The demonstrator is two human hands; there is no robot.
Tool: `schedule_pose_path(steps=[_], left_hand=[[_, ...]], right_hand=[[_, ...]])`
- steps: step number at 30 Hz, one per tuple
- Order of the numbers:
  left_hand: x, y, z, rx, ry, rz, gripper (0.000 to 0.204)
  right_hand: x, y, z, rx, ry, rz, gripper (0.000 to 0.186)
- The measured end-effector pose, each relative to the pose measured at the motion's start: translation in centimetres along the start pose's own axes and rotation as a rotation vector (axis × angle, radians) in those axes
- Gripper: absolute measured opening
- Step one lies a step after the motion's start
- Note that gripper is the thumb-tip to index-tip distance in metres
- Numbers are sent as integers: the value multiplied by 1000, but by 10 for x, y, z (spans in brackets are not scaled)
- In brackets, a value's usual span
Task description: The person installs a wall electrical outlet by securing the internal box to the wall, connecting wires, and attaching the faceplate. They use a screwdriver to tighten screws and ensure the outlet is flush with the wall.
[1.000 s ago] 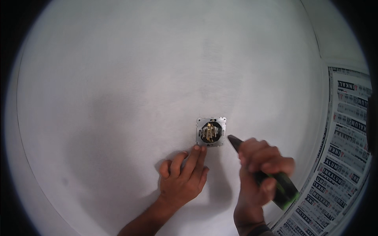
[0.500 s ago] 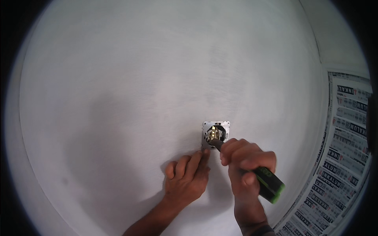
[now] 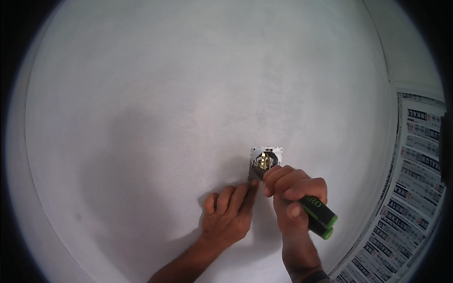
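- Metal-framed socket (image 3: 265, 160) sits on the white wall (image 3: 165, 94)!
- Right hand (image 3: 293, 191), grip wrapped round the green-tipped two-handled tool (image 3: 321, 214), nose over the frame!
- Left hand (image 3: 229, 218), grip unclenched, fingertips at its lower edge.

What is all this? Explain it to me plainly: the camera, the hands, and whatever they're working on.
There is no machine here, just a person's two bare hands. The camera sits on their head, and its wide fisheye lens bends straight edges and darkens the corners.

The pale surface is a wall. Mounted on it is an uncovered socket with a metal frame and brass-coloured parts inside. The left hand grips nothing; its fingertips are at the frame's lower edge. The right hand grips a black-and-green tool, whose dark end overlaps the socket's lower part; whether they touch is hard to tell. At far right is a panel covered in printed film.
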State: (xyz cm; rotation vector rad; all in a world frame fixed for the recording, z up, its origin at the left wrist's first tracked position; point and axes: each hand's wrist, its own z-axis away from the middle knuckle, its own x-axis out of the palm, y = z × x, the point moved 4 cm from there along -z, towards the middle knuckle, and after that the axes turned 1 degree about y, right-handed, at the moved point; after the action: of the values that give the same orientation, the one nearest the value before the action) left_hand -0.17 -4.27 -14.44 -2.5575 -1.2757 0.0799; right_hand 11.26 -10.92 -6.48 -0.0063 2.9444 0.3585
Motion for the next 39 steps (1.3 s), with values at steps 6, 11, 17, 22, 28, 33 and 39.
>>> schedule_pose_path(steps=[6,11,17,22,28,33,39], left_hand=[[-1,2,-2,-19,47,14,32],[2,3,0,-11,28,21,39],[2,2,3,34,-54,-18,47],[3,2,2,54,-57,-43,49],[4,8,0,52,-47,-9,51],[1,6,5,42,-82,-25,49],[1,5,2,38,-51,159,47]], right_hand=[[0,2,-9,-47,23,-36,28],[-2,5,-14,-25,32,84,29],[-45,-20,5,-13,202,142,29],[-37,-18,8,-48,133,119,26],[-43,-11,12,-49,53,147,22],[-42,-38,20,41,258,111,26],[-30,-127,197,627,424,181,18]])
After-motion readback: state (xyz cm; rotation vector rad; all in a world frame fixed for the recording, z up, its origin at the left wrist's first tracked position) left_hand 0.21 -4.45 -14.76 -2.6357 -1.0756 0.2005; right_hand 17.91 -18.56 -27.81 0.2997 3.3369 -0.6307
